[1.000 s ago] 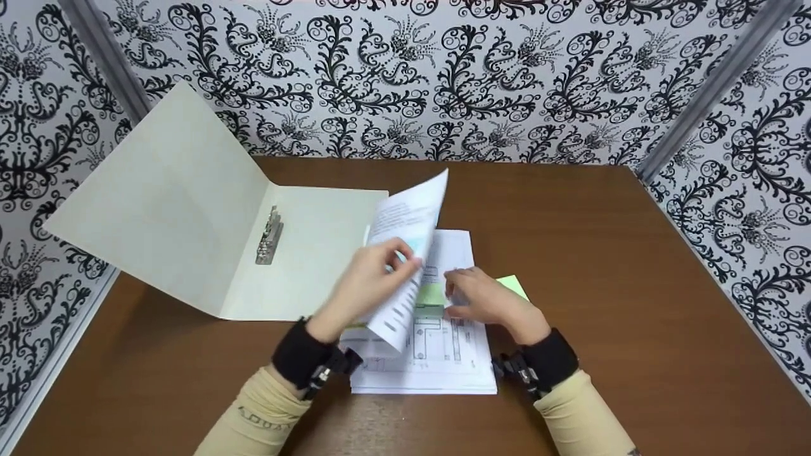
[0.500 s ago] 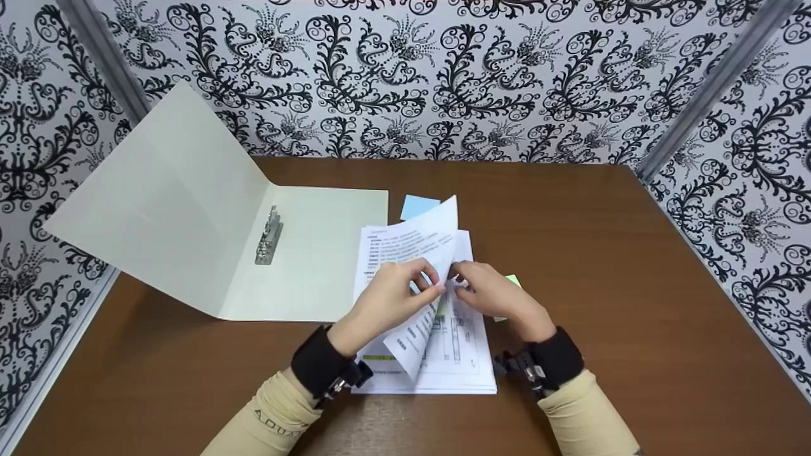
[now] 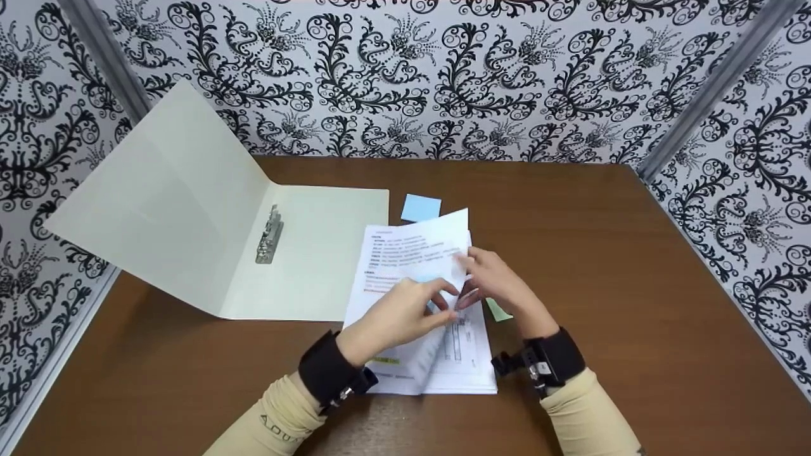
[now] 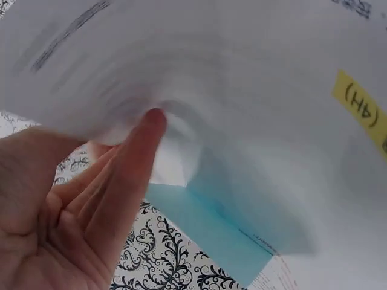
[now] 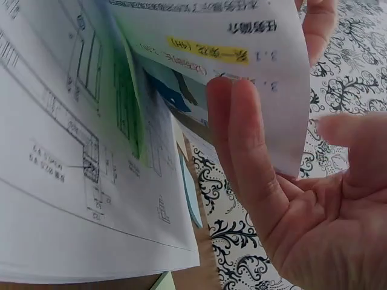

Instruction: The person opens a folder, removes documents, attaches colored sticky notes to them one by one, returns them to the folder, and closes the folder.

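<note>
Bending page (image 3: 412,247): the sheet you are handling bows up from the stack of papers (image 3: 466,373), its free edge between the fingers of your two hands.
Left hand (image 3: 399,310): your thumb and forefinger curve toward each other at that edge, a gap showing from above; whether they pinch the paper, I cannot tell.
Right hand (image 3: 504,285): your first two fingers are straight and close together, lying over the page in the wrist view, with the thumb well apart; they grip nothing, and whether they touch the sheet is unclear.
Covered print: your left hand hides the middle of the page from above, and the small text beyond your fingers is too blurred to read.
Blue patch (image 4: 224,223): below your left fingertip in the wrist view, partly veiled by the bowed sheet.
Photo (image 5: 181,90): beside your right fingertips, cut off by them.
Green slip (image 5: 130,90): further from those fingers, half in shade behind the page.
Green note (image 3: 498,310): under your right hand, partly hidden by it.
Blue note (image 3: 421,208): beyond your left fingers, just past the page's far edge.
Folder (image 3: 336,253): spread to the left of your left fingers, its metal clip (image 3: 270,237) well apart from them, one edge covered by the papers.
</note>
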A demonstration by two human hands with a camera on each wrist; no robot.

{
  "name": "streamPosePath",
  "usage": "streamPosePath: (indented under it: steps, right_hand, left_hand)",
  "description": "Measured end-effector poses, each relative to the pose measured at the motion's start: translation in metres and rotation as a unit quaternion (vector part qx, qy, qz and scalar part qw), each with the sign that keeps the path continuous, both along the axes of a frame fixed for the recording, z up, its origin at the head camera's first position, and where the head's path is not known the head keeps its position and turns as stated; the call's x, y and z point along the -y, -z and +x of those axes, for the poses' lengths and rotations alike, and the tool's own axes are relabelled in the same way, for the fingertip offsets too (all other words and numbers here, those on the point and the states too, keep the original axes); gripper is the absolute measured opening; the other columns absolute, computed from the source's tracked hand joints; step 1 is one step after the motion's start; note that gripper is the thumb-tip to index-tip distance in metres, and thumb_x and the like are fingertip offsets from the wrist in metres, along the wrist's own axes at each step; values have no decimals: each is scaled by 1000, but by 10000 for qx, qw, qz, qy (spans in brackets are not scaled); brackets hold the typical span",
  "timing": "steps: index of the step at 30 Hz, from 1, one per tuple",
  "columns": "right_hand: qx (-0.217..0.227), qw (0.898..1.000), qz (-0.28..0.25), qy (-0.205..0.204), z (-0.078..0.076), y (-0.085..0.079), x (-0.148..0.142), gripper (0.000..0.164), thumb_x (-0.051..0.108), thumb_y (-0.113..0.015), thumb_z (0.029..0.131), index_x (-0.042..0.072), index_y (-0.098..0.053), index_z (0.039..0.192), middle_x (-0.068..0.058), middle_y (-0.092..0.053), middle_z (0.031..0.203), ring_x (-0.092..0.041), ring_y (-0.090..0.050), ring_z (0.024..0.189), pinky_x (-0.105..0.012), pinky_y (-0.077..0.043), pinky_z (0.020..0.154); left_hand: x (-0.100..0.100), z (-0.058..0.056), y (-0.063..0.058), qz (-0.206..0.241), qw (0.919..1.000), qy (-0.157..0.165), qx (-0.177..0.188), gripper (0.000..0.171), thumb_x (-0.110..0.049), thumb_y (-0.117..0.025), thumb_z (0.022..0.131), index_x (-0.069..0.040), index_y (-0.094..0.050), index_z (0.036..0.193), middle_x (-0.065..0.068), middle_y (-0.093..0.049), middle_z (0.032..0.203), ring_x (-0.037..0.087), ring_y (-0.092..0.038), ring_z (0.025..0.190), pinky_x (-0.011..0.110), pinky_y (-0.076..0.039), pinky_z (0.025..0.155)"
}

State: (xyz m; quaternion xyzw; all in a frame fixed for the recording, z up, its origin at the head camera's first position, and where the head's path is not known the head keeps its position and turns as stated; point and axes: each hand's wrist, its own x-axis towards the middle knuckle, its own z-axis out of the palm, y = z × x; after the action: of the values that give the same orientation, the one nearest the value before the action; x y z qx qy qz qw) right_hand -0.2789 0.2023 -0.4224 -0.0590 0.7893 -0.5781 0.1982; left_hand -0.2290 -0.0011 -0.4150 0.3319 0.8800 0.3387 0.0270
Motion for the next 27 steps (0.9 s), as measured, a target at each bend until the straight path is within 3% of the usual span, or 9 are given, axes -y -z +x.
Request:
streamPosePath:
  steps: [4,7,10,15,18,23,27]
  right_hand:
    - [-951,9895,1083,-53,-1,7,-4,41,14,-53,100,-3,-48,138,-21,-73,101,-16,-70,71,-32,-60,59]
    - [-1225,9782,1667,195,-3,9,-6,46,12,-57,99,-3,-47,141,-24,-70,115,-23,-71,84,-34,-60,69]
    - [-1309,9670,2138,453,-4,11,-6,50,14,-60,98,-3,-46,143,-24,-66,125,-29,-68,100,-38,-58,81]
    - [-1521,9482,2713,641,-6,14,-6,59,11,-64,95,-1,-40,148,-24,-66,117,-31,-65,96,-35,-54,79]
    - [-1665,9390,2953,574,-5,15,-6,68,7,-67,93,-1,-33,152,-24,-66,117,-31,-64,95,-35,-53,77]
    - [-1755,9244,3376,246,-2,14,-6,64,6,-69,92,-3,-40,148,-26,-61,127,-34,-61,104,-42,-54,86]
    - [-1756,9117,3714,-26,-2,14,-6,53,9,-70,92,-5,-50,139,-27,-58,131,-35,-57,109,-46,-52,92]
  left_hand:
    - [10,-6,-8,151,9987,276,404,28,-26,-65,97,-7,-67,118,8,-77,95,15,-73,73,16,-52,58]
    - [26,-15,-14,502,9967,104,635,21,-20,-64,98,-4,-68,111,13,-75,92,25,-73,72,20,-54,52]
    - [42,-24,-19,566,9966,-251,542,15,-18,-64,98,-6,-68,106,13,-73,90,26,-72,70,22,-54,50]
    - [63,-34,-18,-311,9945,-1001,51,20,-19,-68,94,-8,-70,110,9,-75,96,22,-69,80,31,-57,67]
    - [69,-36,-13,-1080,9858,-1273,182,32,-20,-72,91,-7,-69,120,11,-72,112,26,-68,99,39,-56,86]
    - [72,-34,-1,-1867,9727,-1225,626,53,-25,-78,85,-8,-62,133,17,-57,140,35,-55,129,49,-46,109]
    - [70,-31,4,-2044,9691,-1177,727,63,-23,-83,80,-8,-59,137,20,-48,149,39,-49,136,52,-41,114]
